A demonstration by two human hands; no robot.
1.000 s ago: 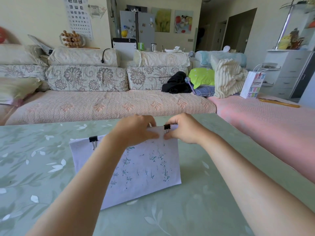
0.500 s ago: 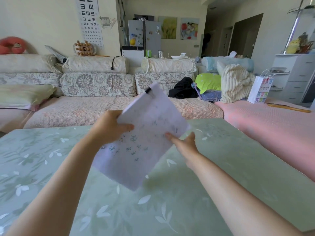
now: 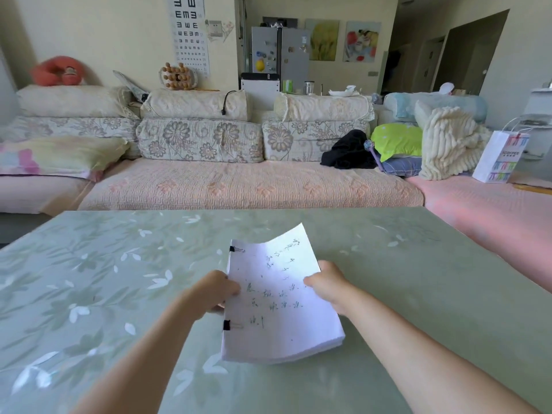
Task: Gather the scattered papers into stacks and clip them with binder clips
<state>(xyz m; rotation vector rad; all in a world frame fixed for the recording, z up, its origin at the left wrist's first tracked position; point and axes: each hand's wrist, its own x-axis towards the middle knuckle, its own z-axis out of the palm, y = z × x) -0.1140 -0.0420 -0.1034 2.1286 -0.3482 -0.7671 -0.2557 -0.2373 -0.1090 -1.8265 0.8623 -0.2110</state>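
Both forearms are bare and reach forward from the lower edge of the view, converging toward the centre. The left hand (image 3: 215, 291) has its fingers curled: the thumb lies on top of the paper stack (image 3: 277, 312) at its left edge, with the other fingers beneath. The right hand (image 3: 327, 283) pinches the right edge, thumb tip on the top sheet and the other fingers hidden beneath. The stack spans the gap between the two sets of fingers. Both wrists are roughly straight.
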